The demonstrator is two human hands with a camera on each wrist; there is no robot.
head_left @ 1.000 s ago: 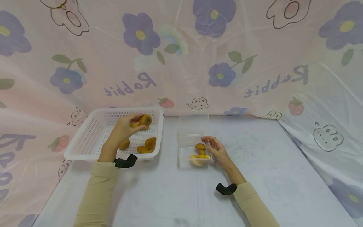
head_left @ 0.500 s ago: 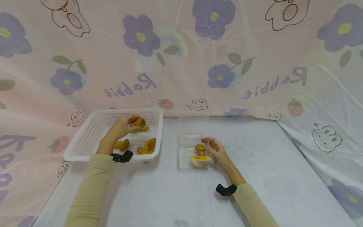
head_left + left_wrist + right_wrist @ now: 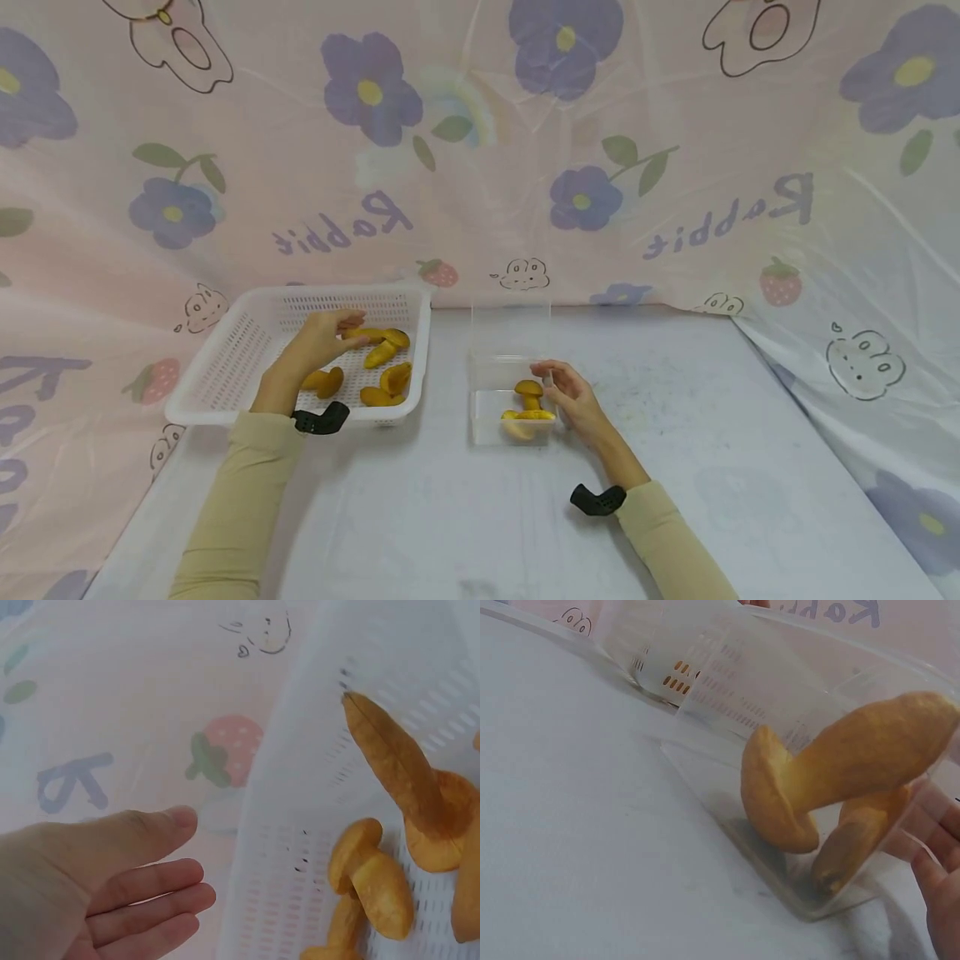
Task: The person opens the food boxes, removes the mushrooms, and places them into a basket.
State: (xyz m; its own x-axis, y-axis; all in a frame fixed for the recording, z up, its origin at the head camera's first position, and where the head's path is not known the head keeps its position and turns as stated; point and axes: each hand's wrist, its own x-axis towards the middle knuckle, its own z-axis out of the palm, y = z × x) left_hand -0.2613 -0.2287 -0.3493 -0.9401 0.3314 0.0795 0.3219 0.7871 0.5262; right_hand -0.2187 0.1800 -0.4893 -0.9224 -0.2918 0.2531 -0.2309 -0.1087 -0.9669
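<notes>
Mushrooms [image 3: 381,356] are spread in a white basket [image 3: 217,358] near the relaxed left hand [image 3: 318,337], by which nothing is grasped; others are contained in a clear box [image 3: 489,429], its side held by the right hand [image 3: 577,400]. Both containers are set on a white table [image 3: 450,517], backed by a pink cloth [image 3: 480,208] printed with purple flowers [image 3: 585,200].

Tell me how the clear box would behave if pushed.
The clear box looks thin-walled, so it is probably light and may flex. The mushrooms inside look loose and could slide. Its raised lid might make it slightly prone to tip backward.
</notes>
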